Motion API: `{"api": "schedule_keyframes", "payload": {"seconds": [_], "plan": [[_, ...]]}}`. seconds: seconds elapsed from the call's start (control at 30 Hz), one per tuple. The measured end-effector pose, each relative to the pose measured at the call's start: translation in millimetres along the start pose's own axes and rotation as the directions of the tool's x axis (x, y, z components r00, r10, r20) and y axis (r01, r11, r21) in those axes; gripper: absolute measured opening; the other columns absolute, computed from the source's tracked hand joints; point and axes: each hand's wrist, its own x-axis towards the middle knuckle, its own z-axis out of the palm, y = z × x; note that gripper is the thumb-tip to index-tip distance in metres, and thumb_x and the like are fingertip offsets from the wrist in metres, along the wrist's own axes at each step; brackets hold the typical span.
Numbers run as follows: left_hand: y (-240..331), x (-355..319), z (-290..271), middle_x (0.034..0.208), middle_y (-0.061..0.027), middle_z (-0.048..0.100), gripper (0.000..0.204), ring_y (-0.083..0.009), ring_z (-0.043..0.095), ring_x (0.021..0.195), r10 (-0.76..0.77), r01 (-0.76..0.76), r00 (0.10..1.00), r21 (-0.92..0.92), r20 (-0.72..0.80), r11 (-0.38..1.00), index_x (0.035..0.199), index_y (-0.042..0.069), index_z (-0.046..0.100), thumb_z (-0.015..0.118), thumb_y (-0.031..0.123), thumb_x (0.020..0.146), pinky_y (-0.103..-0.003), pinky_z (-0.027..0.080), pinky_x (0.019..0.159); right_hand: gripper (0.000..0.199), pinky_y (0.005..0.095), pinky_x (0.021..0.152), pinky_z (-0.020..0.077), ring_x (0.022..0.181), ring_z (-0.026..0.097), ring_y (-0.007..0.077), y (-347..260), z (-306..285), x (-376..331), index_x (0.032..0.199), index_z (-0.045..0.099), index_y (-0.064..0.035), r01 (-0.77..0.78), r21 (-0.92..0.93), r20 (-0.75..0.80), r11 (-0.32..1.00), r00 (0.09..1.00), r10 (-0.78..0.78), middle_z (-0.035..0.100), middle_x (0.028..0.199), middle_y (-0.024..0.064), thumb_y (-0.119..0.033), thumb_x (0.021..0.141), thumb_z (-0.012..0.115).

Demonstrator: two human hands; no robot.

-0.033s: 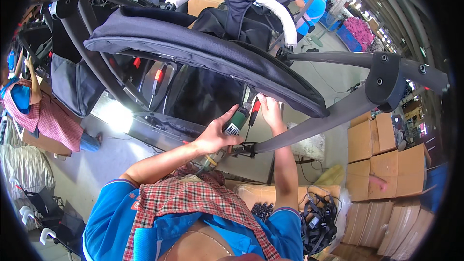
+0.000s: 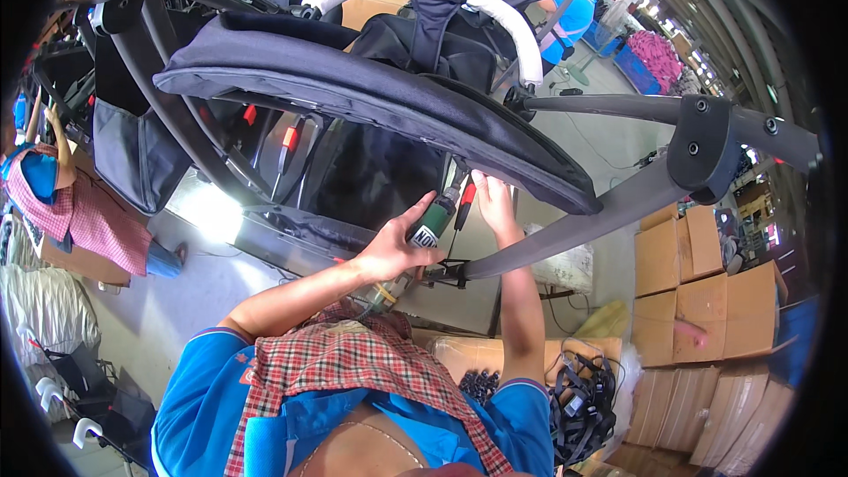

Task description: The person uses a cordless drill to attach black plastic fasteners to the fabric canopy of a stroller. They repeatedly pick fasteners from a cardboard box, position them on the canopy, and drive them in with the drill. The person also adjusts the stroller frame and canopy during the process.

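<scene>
My left hand (image 2: 402, 243) is wrapped round a green electric screwdriver (image 2: 430, 226), its index finger stretched along the body. The tool's tip points up at the underside of a black fabric canopy (image 2: 371, 93) on a stroller. Close by on the right, my right hand (image 2: 495, 205) reaches up under the canopy's edge with bent fingers; what they grip there is hidden. Between the hands hangs a red-and-black piece (image 2: 465, 206) on the stroller. The stroller's thick dark frame tube (image 2: 574, 225) runs past my right forearm, up to a bolted joint (image 2: 700, 148).
White wrapped handlebars (image 2: 508, 26) rise behind the canopy. Cardboard boxes (image 2: 702, 309) are stacked at right. Black straps (image 2: 583, 406) lie on a surface by my right elbow. A co-worker in a checked apron (image 2: 102, 216) stands at left, another person (image 2: 570, 26) far off.
</scene>
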Motion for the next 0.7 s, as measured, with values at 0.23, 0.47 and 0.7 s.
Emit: {"api": "schedule_keyframes", "payload": {"seconds": [0.23,0.47,0.7], "plan": [[4,-6,1,0.086,-0.0056,0.064,0.096,-0.0099,0.058,0.062,0.007,-0.007,1.0,0.008,0.0,1.0,0.154,0.004,0.012,0.072,0.006,0.08,-0.026,0.05,0.056,0.033,0.0407,0.098,0.0415,0.108,0.059,0.0343,-3,-6,-3,0.117,0.061,0.0016,-0.098,0.077,0.067,0.992,0.993,0.093,0.064,0.113,0.0193,-0.025,0.101,0.051],[7,-9,4,0.087,-0.0053,0.065,0.097,-0.009,0.057,0.061,-0.003,0.007,0.999,0.092,-0.046,0.996,0.154,0.005,0.012,0.074,0.009,0.079,-0.025,0.05,0.056,0.03,0.0404,0.097,0.0423,0.106,0.06,0.0323,3,4,-2,0.116,0.063,0.0008,-0.072,0.033,0.005,0.997,0.997,0.072,0.065,0.113,0.0193,-0.023,0.098,0.056],[5,-6,7,0.091,-0.0042,0.065,0.097,-0.0078,0.057,0.062,-0.011,0.015,0.997,0.057,-0.071,0.998,0.155,0.006,0.013,0.074,0.006,0.078,-0.024,0.05,0.055,0.024,0.0406,0.094,0.0444,0.1,0.062,0.0329,4,9,-3,0.109,0.066,0.0005,-0.016,-0.018,-0.12,1.0,0.993,0.014,0.067,0.106,0.0179,-0.019,0.095,0.061]]}}
